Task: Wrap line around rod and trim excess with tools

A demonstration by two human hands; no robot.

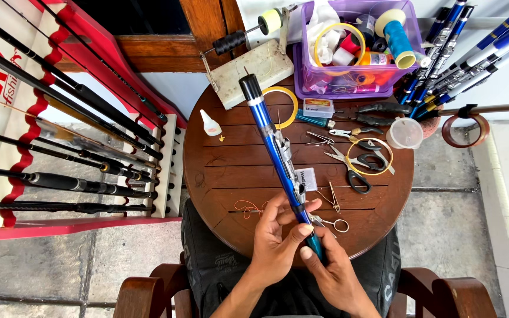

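Observation:
A blue fishing rod handle section (269, 138) with a black butt cap and a metal reel seat lies slanted over the round wooden table (219, 171). My left hand (275, 238) grips its lower part, fingers wrapped across the blue tube. My right hand (331, 268) holds the near end from below, thumb pressed on the rod. Both hands sit at the table's near edge, above my lap. A thin orange thread (248, 207) lies on the table just left of my left hand.
Scissors (357, 168), pliers, tweezers, yellow tape rings, a glue bottle (210, 125) and a clear cup (405, 133) lie on the table. A purple bin of thread spools (357, 50) stands at the back. Rod racks flank both sides: black rods (72, 147) left, blue rods (472, 53) right.

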